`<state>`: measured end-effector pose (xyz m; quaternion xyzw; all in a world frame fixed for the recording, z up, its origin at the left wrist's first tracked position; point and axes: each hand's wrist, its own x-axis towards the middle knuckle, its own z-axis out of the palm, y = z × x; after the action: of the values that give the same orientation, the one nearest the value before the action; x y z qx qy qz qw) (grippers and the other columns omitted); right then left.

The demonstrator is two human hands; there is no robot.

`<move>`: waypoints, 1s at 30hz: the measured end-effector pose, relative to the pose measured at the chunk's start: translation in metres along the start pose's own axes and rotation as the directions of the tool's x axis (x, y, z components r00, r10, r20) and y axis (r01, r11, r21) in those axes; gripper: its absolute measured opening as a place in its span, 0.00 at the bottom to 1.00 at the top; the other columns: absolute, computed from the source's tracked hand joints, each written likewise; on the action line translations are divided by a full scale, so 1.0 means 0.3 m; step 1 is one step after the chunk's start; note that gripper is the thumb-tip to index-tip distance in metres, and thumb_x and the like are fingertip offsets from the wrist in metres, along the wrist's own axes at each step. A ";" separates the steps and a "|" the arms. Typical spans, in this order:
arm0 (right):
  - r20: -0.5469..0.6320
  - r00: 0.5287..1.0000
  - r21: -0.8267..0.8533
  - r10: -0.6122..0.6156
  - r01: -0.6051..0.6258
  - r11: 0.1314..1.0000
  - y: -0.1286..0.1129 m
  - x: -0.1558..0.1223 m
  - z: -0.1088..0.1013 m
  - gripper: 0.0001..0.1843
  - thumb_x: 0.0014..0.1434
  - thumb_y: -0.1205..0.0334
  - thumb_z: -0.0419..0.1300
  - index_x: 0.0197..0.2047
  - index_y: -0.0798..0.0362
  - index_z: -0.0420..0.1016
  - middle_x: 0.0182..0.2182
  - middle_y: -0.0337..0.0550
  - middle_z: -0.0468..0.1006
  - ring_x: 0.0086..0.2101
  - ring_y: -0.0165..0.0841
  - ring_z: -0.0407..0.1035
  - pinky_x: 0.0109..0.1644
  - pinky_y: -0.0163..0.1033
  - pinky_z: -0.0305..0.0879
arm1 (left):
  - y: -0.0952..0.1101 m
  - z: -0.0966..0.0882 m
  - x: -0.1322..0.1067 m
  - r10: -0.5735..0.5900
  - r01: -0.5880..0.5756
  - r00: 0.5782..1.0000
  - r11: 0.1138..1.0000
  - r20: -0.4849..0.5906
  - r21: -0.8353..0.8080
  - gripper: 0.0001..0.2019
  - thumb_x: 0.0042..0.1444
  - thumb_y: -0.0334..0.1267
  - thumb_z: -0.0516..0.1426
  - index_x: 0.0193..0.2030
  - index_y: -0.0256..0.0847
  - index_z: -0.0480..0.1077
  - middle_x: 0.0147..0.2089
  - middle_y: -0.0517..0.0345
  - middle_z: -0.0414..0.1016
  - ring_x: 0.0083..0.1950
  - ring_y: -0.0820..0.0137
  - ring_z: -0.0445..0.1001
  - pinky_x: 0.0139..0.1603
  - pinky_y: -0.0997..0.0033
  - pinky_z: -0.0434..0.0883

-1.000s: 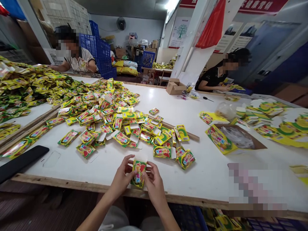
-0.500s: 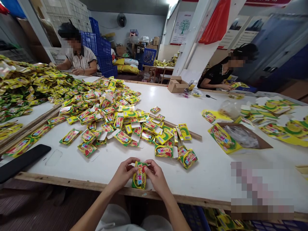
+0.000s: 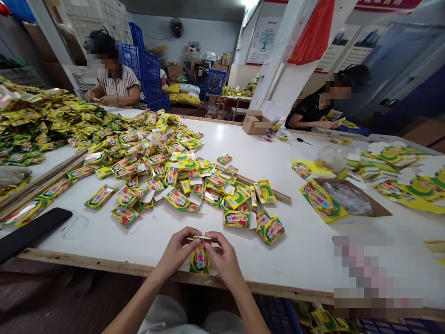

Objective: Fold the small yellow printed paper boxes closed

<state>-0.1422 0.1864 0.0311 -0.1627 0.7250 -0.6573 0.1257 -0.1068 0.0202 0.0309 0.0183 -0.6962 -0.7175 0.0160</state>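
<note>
Both my hands hold one small yellow-green packet [image 3: 200, 259] upright over the near edge of the white table [image 3: 306, 260]. My left hand [image 3: 179, 253] pinches its top left corner, and my right hand [image 3: 224, 260] pinches its top right corner, fingers curled. Just beyond my hands lies a spread of several like packets [image 3: 167, 171], the nearest ones [image 3: 271, 228] about a hand's width away.
A black flat object [image 3: 33, 232] lies at the table's left front. A big heap of packets [image 3: 38, 120] fills the far left. An open cardboard box [image 3: 255, 123] stands at the back; flat yellow cartons [image 3: 392, 162] lie right. Two other people sit across the table.
The white flap at the packet's top has been folded down between my fingers, and my hands have drawn closer together. The camera view has tilted slightly.
</note>
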 end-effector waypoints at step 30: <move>-0.038 0.999 -0.062 -0.031 0.029 0.998 -0.042 -0.011 0.012 0.12 0.60 0.51 0.58 0.37 0.52 0.74 0.35 0.44 0.79 0.35 0.37 0.73 0.39 0.37 0.70 | 0.035 -0.001 -0.017 0.104 -0.103 0.995 0.972 0.007 0.211 0.12 0.59 0.43 0.56 0.44 0.42 0.76 0.44 0.51 0.77 0.47 0.63 0.74 0.51 0.64 0.69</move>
<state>-0.1369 0.1833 0.0432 -0.1645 0.7448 -0.6394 0.0967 -0.1019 0.0198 0.0414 -0.0149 -0.7682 -0.6378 0.0528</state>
